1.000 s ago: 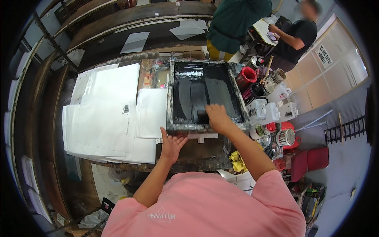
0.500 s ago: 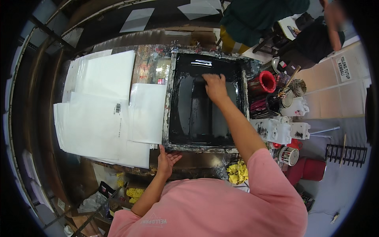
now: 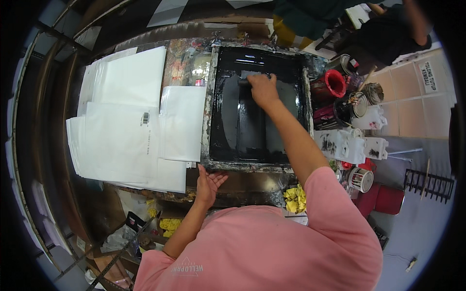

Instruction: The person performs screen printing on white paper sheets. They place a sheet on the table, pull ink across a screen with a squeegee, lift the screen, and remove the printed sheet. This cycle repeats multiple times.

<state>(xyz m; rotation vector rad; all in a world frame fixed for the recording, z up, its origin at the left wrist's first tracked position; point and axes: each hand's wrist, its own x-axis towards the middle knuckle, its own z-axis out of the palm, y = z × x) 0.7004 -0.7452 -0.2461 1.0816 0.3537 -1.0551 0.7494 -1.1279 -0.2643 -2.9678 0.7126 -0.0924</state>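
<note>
A screen-printing frame [image 3: 207, 128] with an ink-stained rim lies in front of me, its mesh [image 3: 227, 116] coated with wet black ink. My right hand [image 3: 264, 91] is closed over a black squeegee [image 3: 244, 82] on the far half of the mesh; most of the tool is hidden by the hand or blends into the ink. A darker band runs from there toward me. At the near left corner of the frame, my left hand [image 3: 208, 188] is open, palm up and fingers apart, close to the rim.
White plastic sheets [image 3: 116, 140] lie stacked left of the frame. Along its right stand a red ink pot [image 3: 335, 83], several stained tubs and white containers [image 3: 340, 145]. Crumpled yellow cloth [image 3: 295, 199] sits near my right side. Another person [image 3: 303, 22] stands beyond the table.
The view has shifted, so the table sits higher in the picture. My right hand stays at the far half of the mesh, with the squeegee now showing beside it. My left hand keeps its place.
</note>
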